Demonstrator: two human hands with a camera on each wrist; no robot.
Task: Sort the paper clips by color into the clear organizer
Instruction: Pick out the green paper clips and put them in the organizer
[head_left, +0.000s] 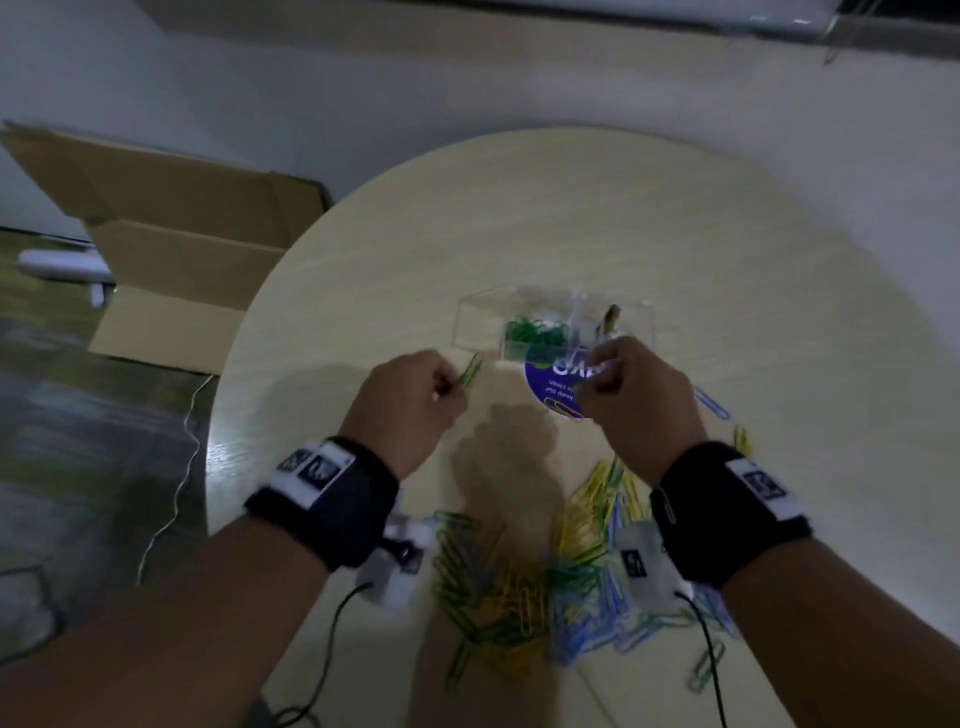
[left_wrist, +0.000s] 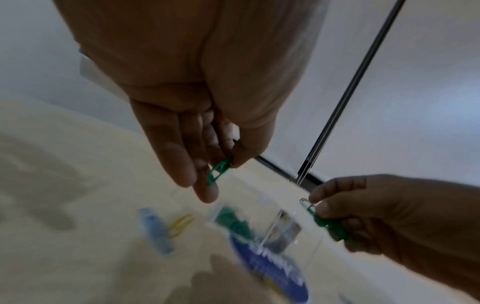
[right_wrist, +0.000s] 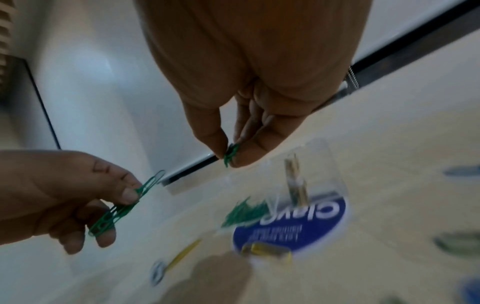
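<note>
The left hand (head_left: 410, 397) pinches green paper clips (head_left: 470, 370) in a narrow grip between thumb and fingers; their long axis slants up and away toward the clear organizer (head_left: 556, 325), just beside it. The right hand (head_left: 631, 395) pinches another green clip (right_wrist: 230, 154) tight at its fingertips, hovering over the organizer's near edge. The box is transparent plastic with dividers, 1 compartment holding green clips. A loose heap of thin wire clips (head_left: 550, 582), green, yellow and blue, lies on the pale round table (head_left: 571, 218)
</note>
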